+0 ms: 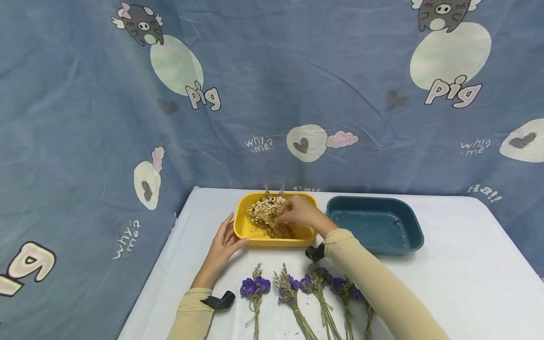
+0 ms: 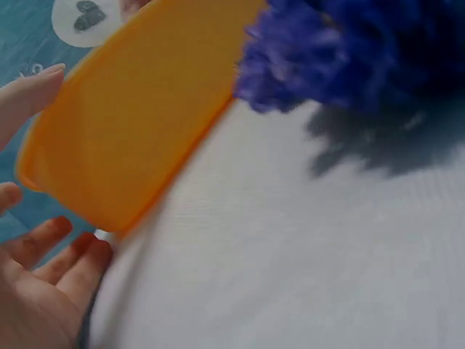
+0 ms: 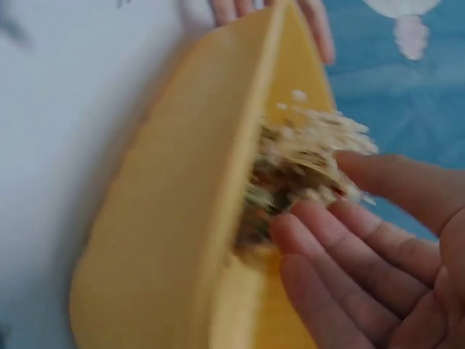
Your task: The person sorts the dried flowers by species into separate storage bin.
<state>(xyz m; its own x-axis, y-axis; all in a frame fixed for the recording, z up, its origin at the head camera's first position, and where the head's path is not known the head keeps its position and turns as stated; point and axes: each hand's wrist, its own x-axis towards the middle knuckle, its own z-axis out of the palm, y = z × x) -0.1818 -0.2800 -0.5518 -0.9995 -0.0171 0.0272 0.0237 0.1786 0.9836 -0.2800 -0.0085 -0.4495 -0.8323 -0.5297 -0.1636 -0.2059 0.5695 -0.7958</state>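
In the head view a yellow tray (image 1: 276,242) holds bunches of dried flowers (image 1: 265,211) with small cream heads and brown stems. My right hand (image 1: 299,211) reaches over the tray's right side, its fingertips at the bunches. Seen from the right wrist, the thumb and loosely extended fingers (image 3: 356,276) lie right against the cream heads (image 3: 312,153), without a closed grip. At the tray's left end, my left hand (image 1: 223,241) touches the wall with spread fingers. The left wrist view has its thumb (image 2: 36,94) along the tray's side (image 2: 138,123).
A dark teal tray (image 1: 374,249) with a small purple bit inside stands to the right. Several tied dried bunches with purple flowers (image 1: 255,286) lie in front, some partly under the right forearm. A blue printed cloth (image 1: 263,94) hangs behind the white table (image 1: 459,264).
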